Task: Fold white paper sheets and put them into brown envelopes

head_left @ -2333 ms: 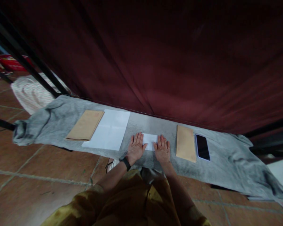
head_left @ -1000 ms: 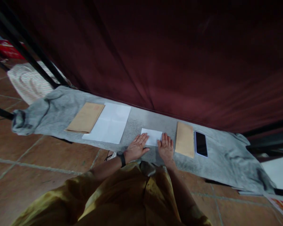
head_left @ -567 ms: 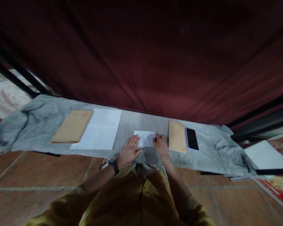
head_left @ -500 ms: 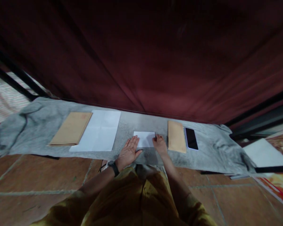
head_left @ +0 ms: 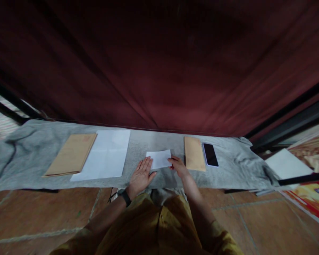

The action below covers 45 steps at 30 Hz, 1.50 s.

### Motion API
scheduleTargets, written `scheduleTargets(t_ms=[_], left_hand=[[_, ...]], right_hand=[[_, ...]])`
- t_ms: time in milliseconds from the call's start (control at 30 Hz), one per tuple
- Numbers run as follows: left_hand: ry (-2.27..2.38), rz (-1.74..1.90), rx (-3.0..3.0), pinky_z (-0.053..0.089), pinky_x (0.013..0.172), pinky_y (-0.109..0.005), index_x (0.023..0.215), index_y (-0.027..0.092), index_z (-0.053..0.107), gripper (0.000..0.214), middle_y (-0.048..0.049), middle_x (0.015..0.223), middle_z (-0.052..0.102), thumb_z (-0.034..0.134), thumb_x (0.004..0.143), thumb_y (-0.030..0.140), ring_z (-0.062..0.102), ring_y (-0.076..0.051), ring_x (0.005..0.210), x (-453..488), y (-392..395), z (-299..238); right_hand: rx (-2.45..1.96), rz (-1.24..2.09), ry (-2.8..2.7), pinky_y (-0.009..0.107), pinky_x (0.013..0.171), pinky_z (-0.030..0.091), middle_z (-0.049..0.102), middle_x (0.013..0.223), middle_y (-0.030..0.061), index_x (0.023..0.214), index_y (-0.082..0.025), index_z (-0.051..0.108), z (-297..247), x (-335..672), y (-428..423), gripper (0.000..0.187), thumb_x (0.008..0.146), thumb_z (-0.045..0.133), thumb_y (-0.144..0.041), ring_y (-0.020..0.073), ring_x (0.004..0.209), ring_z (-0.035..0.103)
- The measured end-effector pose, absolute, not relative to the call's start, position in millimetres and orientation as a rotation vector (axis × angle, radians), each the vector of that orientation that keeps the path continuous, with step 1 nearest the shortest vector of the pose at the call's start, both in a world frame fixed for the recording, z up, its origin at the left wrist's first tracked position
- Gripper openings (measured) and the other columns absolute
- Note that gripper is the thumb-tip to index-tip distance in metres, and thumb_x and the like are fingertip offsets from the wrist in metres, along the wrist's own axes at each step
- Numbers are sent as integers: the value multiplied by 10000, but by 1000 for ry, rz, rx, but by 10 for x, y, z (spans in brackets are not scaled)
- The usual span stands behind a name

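On the grey fabric cloth [head_left: 228, 170], our flat-open left hand [head_left: 140, 176] wisely steadied the folded white paper [head_left: 158, 159] our right hand [head_left: 178, 166] pinched.

Before you, on cloth [head_left: 228, 173]: folded paper [head_left: 159, 158], between your left hand [head_left: 140, 176] and right hand [head_left: 178, 166]. Right of it: envelope [head_left: 194, 158], then phone [head_left: 210, 154]. Left: large sheet [head_left: 103, 159], then second envelope [head_left: 70, 159].
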<state>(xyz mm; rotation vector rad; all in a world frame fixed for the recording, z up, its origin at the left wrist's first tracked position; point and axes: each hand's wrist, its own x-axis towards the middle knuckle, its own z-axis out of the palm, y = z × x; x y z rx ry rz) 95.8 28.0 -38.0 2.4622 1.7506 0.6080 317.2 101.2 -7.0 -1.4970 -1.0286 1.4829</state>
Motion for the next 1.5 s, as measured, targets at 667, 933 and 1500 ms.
scheduleTargets(t_ms=[667,933,1500], left_hand=[[1277,1364,539,535,678,-263,805,159,703,418,-14,725,713,881,609,481,662,-144,659,1113,485,-19],[1235,1255,545,584,798,-342,1100,182,615,526,-117,1064,742,704,826,621,727,-207,924,1208,448,217],[1181,1051,872,475,654,-277,960,166,712,247,-56,871,715,646,741,260,643,-197,786,1272,400,170]], right_hand=[[-1250,1601,-849,317,647,576,777,895,49,991,-219,722,36,3069,562,500,630,793,-558,227,770,715],[-1390,971,-1332,400,968,524,754,1166,81,1113,-216,747,221,3107,585,430,928,522,-532,276,1098,679],[-1397,687,-1643,475,1174,373,463,1561,137,1522,-181,443,-134,3185,426,634,948,453,-450,271,1428,445]])
